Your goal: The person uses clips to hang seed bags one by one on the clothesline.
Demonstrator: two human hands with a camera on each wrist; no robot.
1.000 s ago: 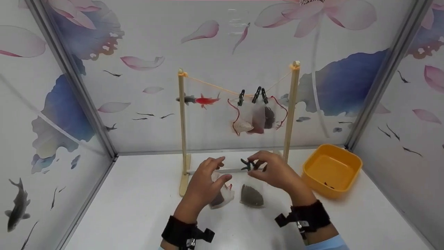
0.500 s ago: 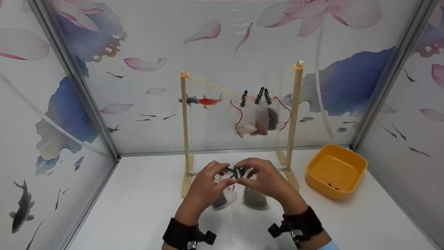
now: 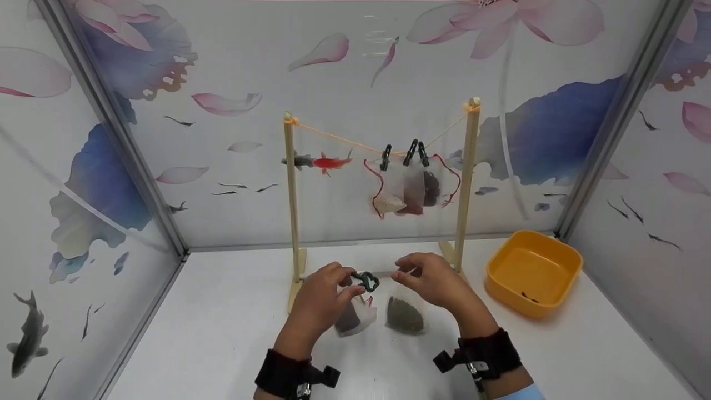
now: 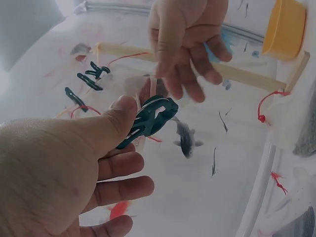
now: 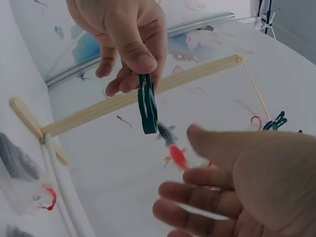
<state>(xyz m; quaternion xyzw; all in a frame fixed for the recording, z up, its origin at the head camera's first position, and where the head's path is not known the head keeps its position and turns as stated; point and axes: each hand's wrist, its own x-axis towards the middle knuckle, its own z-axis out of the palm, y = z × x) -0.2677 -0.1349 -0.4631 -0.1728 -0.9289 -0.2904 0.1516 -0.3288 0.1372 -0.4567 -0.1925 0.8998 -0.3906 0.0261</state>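
Between thumb and forefinger my left hand [image 3: 319, 294] pinches a dark green clothespin [image 3: 366, 281], its jaws pointing away from the palm in the left wrist view. My right hand [image 3: 436, 278] is just to the right with nothing in it, fingers loosely bent in the right wrist view. Below the hands, two sheer drawstring pouches lie on the table: one pouch [image 3: 350, 321] with dark contents and a red cord, and another pouch [image 3: 405, 315] with grey-green contents. Behind, several pouches [image 3: 414, 191] hang from a string [image 3: 339, 137], held by dark clothespins [image 3: 411, 152].
The string runs between two wooden posts, a left post [image 3: 291, 194] and a right post [image 3: 467, 183], with feet on the white table [image 3: 222, 333]. A yellow bin [image 3: 533, 272] with small dark pieces inside stands at the right. Patterned panels enclose the back and sides.
The clothespin has passed from my right hand to my left. Both hands came together over the pouches, then the right hand let go and drew back to the right.
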